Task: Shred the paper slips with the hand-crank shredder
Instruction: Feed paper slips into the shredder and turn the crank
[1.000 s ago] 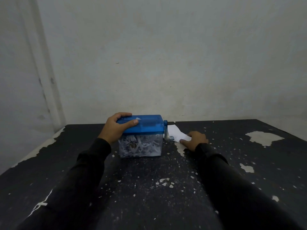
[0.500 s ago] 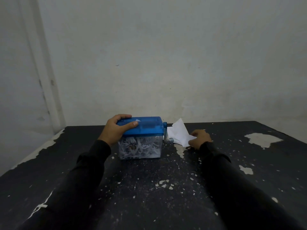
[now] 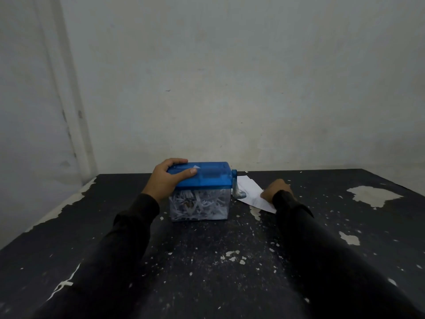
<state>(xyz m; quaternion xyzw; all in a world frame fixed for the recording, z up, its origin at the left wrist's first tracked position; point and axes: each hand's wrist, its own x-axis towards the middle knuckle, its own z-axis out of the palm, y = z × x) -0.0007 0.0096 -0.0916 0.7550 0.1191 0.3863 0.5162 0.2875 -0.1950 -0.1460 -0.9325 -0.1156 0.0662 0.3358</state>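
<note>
A small hand-crank shredder [image 3: 202, 189] stands at the middle of the table, with a blue lid [image 3: 207, 174] over a clear bin full of white paper strips [image 3: 197, 207]. My left hand [image 3: 166, 179] grips the lid's left end, thumb on top. The blue crank [image 3: 235, 184] hangs down on the shredder's right side. Just right of it lie white paper slips [image 3: 251, 192] on the table. My right hand [image 3: 276, 188] pinches the near edge of a slip, fingers curled. A small white scrap pokes from the lid's slot.
The black table [image 3: 207, 261] has chipped paint, with pale bare patches [image 3: 372, 195] at the right and along the left edge. White flecks litter the surface. A plain wall rises directly behind the table's far edge.
My right hand lifted a slip's edge half a second ago; the slip now lies lower, drawn nearer to me. My left hand stays on the lid.
</note>
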